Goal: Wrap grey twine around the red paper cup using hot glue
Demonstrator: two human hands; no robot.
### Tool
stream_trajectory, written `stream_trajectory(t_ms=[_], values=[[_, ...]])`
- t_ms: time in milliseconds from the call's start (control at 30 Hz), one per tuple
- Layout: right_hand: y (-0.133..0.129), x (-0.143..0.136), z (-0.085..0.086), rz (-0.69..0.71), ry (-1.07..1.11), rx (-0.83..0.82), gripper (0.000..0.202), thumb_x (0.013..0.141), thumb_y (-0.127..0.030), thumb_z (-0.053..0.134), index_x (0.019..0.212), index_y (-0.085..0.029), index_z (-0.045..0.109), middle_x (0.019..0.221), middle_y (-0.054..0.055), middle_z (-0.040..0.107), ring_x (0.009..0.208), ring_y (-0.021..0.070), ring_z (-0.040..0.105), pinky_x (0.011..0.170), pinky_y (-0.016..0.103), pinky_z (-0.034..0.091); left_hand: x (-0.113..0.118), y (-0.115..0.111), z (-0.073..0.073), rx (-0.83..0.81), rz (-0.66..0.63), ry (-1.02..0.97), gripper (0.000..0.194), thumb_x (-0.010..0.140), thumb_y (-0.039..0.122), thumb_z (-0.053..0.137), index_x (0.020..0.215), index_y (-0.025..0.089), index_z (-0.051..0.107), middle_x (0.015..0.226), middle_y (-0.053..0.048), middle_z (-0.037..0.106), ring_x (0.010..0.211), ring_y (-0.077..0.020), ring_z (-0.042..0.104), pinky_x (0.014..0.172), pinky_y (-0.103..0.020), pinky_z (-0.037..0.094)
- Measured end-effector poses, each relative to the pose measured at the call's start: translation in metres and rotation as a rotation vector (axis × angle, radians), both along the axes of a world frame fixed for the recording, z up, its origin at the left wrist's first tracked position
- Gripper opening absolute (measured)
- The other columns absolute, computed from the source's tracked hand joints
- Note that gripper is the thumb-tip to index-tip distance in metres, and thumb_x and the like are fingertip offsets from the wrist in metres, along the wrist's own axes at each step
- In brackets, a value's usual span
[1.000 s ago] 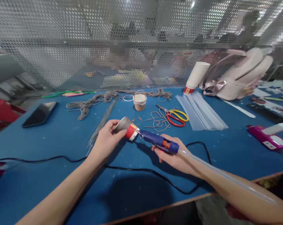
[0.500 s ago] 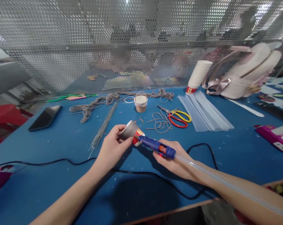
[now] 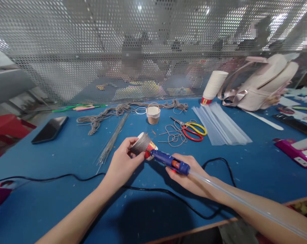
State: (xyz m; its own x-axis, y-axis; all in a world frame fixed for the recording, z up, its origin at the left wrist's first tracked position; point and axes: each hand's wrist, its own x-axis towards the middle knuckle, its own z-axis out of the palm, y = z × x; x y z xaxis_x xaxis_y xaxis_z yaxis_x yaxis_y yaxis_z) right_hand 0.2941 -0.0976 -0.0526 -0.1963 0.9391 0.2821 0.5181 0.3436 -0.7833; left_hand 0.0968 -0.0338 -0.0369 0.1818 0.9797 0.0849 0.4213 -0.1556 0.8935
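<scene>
You're pinching the tilted paper cup in your left hand, its long axis sloping rightward toward the glue gun that your right hand is gripping and aiming leftward.

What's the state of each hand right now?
Left hand: closed on the tilted paper cup.
Right hand: closed on the blue glue gun, its nozzle end at the cup.

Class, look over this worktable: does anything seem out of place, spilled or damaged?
Nothing looks plainly spilled or damaged. Slightly untidy: grey cord lies in loose, tangled loops by the scissors, and small orange-brown scraps, perhaps offcuts, litter the table just beyond the held cup.
</scene>
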Motion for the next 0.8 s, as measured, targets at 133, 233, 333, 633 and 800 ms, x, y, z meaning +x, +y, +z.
stream_trajectory(t_ms=[133, 233, 333, 633, 800], values=[[-0.0013, 0.0011, -0.0011, -0.009, -0.013, 0.013, 0.010, 0.077, -0.020, 0.055, 0.069, -0.020, 0.050, 0.060, -0.003, 0.053, 0.051, 0.0093, 0.043, 0.053, 0.022, 0.036, 0.0000, 0.0014, -0.0003, 0.006, -0.008, 0.007, 0.040, 0.067, 0.036, 0.067, 0.101, 0.018, 0.056, 0.085, -0.001, 0.065, 0.067, -0.0145, 0.056, 0.060, -0.027, 0.042], [-0.0017, 0.0013, -0.0019, 0.007, -0.023, 0.030, 0.008, 0.078, -0.021, 0.056, 0.071, -0.020, 0.052, 0.064, -0.001, 0.057, 0.053, 0.0100, 0.046, 0.055, 0.022, 0.038, 0.0002, 0.0012, 0.0010, 0.009, 0.008, 0.008, 0.040, 0.067, 0.036, 0.067, 0.101, 0.018, 0.056, 0.083, 0.000, 0.064, 0.064, -0.0141, 0.055, 0.059, -0.027, 0.042], [-0.0011, 0.0009, -0.0024, 0.026, -0.043, 0.054, 0.008, 0.079, -0.021, 0.055, 0.071, -0.020, 0.052, 0.063, -0.001, 0.057, 0.053, 0.0103, 0.047, 0.054, 0.022, 0.038, 0.0003, 0.0002, 0.0024, 0.002, 0.011, 0.008, 0.040, 0.066, 0.036, 0.067, 0.100, 0.018, 0.057, 0.082, 0.000, 0.064, 0.062, -0.0138, 0.054, 0.058, -0.027, 0.042], [-0.0005, 0.0019, -0.0018, 0.003, -0.049, 0.068, 0.012, 0.079, -0.022, 0.054, 0.068, -0.020, 0.049, 0.060, -0.002, 0.055, 0.050, 0.0095, 0.045, 0.052, 0.021, 0.037, -0.0001, 0.0005, 0.0003, -0.027, 0.003, -0.028, 0.040, 0.065, 0.034, 0.068, 0.100, 0.017, 0.058, 0.082, -0.001, 0.066, 0.064, -0.0153, 0.059, 0.058, -0.027, 0.043], [-0.0021, 0.0025, -0.0010, 0.032, -0.035, 0.081, 0.008, 0.079, -0.021, 0.055, 0.071, -0.019, 0.052, 0.063, -0.001, 0.056, 0.052, 0.0096, 0.046, 0.053, 0.021, 0.038, 0.0000, 0.0007, 0.0021, -0.021, 0.002, -0.019, 0.039, 0.066, 0.035, 0.066, 0.100, 0.017, 0.058, 0.081, -0.001, 0.066, 0.064, -0.0154, 0.059, 0.058, -0.027, 0.043]])
